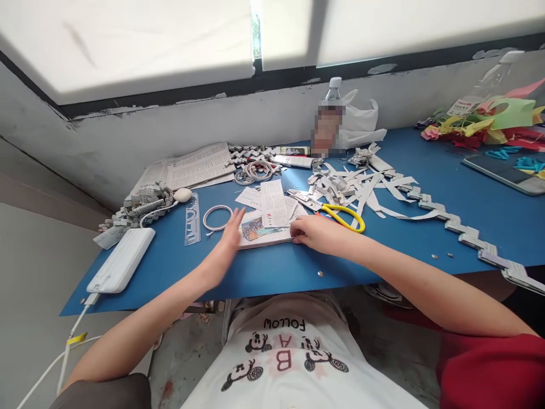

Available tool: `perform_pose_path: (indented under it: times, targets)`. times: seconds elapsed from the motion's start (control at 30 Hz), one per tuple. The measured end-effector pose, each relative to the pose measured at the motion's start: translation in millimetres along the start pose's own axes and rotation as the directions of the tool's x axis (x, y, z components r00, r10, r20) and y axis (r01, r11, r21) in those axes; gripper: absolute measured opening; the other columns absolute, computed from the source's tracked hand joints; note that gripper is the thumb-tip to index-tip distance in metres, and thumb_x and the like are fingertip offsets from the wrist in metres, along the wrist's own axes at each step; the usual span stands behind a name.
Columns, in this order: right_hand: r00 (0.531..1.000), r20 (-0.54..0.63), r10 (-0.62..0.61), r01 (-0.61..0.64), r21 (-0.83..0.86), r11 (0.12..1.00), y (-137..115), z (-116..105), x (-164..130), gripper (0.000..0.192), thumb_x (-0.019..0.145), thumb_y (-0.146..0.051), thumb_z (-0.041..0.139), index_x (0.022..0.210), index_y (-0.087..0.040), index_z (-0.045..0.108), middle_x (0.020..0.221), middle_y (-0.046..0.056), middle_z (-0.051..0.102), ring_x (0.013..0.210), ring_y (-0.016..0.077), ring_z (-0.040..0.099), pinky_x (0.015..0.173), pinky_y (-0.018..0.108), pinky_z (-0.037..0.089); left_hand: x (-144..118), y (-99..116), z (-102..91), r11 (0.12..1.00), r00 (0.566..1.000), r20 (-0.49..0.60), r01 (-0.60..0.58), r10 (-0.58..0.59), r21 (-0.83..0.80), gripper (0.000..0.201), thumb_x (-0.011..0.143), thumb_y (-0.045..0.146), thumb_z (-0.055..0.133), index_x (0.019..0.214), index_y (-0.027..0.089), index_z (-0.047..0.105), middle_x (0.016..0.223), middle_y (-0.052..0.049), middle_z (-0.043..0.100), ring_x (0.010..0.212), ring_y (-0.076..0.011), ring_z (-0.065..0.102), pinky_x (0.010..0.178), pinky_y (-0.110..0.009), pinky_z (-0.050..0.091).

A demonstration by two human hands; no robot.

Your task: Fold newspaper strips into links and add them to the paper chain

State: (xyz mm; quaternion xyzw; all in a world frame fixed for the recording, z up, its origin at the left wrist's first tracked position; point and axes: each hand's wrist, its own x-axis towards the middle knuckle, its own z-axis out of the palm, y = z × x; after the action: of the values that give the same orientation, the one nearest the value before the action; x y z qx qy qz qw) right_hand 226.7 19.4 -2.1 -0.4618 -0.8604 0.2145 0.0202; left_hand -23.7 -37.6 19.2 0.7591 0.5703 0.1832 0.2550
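Observation:
My left hand (232, 234) stands on edge with its fingers straight, at the left side of a thin booklet or paper stack (276, 235) with a coloured picture on top. My right hand (310, 232) has its fingers curled at the right edge of that stack, gripping it. Loose printed paper pieces (273, 203) lie across the stack. Just behind my right hand are scissors with yellow handles (347, 218). A roll of tape (218, 218) and a clear ruler (192, 221) lie left of my left hand.
Cut paper strips (340, 187) pile behind the scissors, and a folded paper chain (451, 221) runs right. A white power bank (123, 261) with a cable lies left. Newspapers (191, 165), a bottle (330, 119), a phone (506, 170) and coloured paper (481, 122) sit farther back.

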Motion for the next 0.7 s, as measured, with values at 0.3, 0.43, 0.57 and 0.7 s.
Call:
perform_pose_path:
  times: [0.3,0.43,0.57,0.7]
  targets:
    - [0.979,0.201,-0.02,-0.012,0.158,0.987,6.0,-29.1,16.0,0.009,0.079,-0.03,0.058,0.081,-0.022,0.062,0.087,0.005,0.07,0.075,0.0217,0.062,0.058,0.03,0.043,47.9,-18.5,-24.9,0.888,0.998,0.051,0.051,-0.031,-0.458,0.061,0.096,0.047,0.009,0.148,0.034,-0.021,0.158,-0.003,0.025,0.142,-0.0215,0.033,0.093,-0.043,0.048]
    - [0.979,0.203,-0.018,-0.049,0.32,0.946,15.1,-40.8,25.6,0.009,0.079,-0.031,0.059,0.081,-0.023,0.06,0.084,0.004,0.072,0.076,0.0214,0.066,0.061,0.031,0.047,69.3,-28.6,-28.0,0.928,0.998,0.063,0.052,-0.031,-0.37,0.068,0.094,0.053,0.016,0.149,0.034,-0.018,0.151,-0.007,0.039,0.135,-0.023,0.044,0.091,-0.041,0.048]
    - [0.983,0.184,-0.023,-0.065,0.458,0.887,27.5,-44.9,35.9,0.015,0.077,-0.034,0.064,0.08,-0.02,0.06,0.08,0.005,0.072,0.075,0.02,0.067,0.068,0.031,0.05,85.2,-31.6,-27.2,0.944,0.998,0.046,0.053,-0.04,-0.325,0.081,0.084,0.075,0.015,0.152,0.036,-0.006,0.143,-0.005,0.05,0.121,-0.0243,0.056,0.087,-0.037,0.05]
    - [0.987,0.153,-0.044,-0.064,0.633,0.772,40.7,-35.4,42.6,0.024,0.075,-0.039,0.069,0.084,-0.017,0.063,0.076,0.005,0.07,0.071,0.0171,0.065,0.064,0.028,0.048,93.7,-31.5,-27.5,0.966,0.999,-0.023,0.018,-0.025,-0.257,0.073,0.089,0.07,0.01,0.153,0.036,0.002,0.141,-0.005,0.052,0.119,-0.0246,0.057,0.086,-0.039,0.049]
